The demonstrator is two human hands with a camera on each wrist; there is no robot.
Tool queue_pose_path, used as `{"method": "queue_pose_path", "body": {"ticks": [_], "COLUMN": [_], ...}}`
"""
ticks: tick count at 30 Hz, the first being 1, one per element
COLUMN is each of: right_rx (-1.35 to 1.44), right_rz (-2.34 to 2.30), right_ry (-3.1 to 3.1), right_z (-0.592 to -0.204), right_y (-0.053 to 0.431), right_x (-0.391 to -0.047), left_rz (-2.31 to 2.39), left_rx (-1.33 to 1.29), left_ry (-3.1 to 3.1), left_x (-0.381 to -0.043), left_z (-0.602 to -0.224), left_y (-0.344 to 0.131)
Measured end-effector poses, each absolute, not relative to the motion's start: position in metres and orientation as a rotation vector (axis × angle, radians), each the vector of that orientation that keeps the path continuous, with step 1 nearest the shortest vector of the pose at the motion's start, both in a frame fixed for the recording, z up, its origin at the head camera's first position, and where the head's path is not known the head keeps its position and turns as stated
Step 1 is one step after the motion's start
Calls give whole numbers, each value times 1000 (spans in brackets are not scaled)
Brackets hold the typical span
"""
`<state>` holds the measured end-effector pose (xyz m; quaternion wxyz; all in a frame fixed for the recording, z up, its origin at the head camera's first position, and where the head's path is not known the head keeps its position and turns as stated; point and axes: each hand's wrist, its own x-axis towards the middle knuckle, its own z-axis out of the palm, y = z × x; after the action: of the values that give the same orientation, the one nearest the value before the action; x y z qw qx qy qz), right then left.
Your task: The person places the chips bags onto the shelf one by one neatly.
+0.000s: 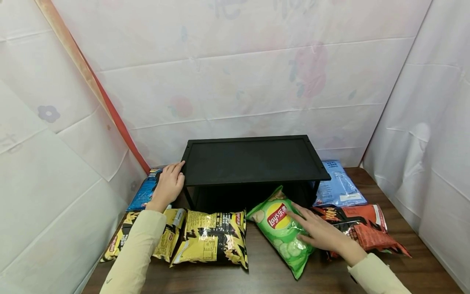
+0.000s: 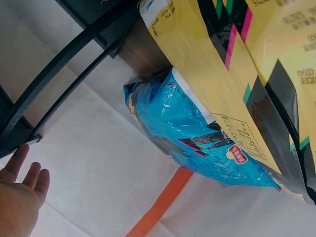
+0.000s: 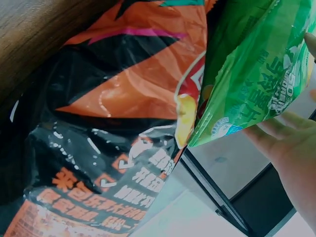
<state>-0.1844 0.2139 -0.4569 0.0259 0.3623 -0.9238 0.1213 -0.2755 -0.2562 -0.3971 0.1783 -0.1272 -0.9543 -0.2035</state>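
Note:
In the head view my left hand lies at the left edge of a black shelf, its fingertips right at the rim. The left wrist view shows those fingers extended by the frame. My right hand has its fingers spread against the right side of a green Lay's chip bag, which slants in front of the shelf's opening. Seen from the right wrist, the fingers meet the edge of the green bag. An orange and black chip bag lies close beside it.
Yellow and black chip bags lie along the table front at left, with a blue bag behind them. At right, a light blue bag lies behind the orange-red bags. White printed cloth encloses the wooden table.

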Motion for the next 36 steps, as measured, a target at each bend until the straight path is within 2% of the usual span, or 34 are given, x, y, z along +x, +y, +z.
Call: {"method": "queue_pose_path", "body": {"ticks": [13,36], "right_rx": [1335,1430], "right_rz": [247,69], "right_ry": [-2722,-2740], "right_z": [-463,-471], "right_y": [211,216], "right_x": [-172,-168], "left_rz": [-572,-572], "left_rx": [-356,-351], "left_ry": [-2698,-2701], "left_x": [-276,-277], "left_z": [-398,-399], "left_y": [-257,-256]}}
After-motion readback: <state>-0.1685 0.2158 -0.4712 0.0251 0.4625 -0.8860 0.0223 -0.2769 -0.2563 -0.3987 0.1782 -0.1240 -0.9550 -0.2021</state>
